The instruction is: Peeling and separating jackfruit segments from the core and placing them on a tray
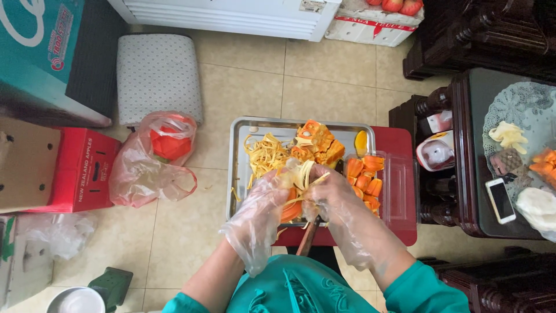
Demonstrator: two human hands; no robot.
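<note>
Head view — orange jackfruit piece (299, 191), pale stringy fibres — gloved hands.

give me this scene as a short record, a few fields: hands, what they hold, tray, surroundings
left hand: in a clear plastic glove, over the metal tray
right hand: gloved too, touching the left
held: both hands grip a clump of pale yellow fruit strands
tray contents: loose yellow strands, orange fruit chunks
beside tray: clear container with orange fruit pods, on a red stool
floor: plastic bag, red cardboard box
right side: dark wooden table with a phone
</note>
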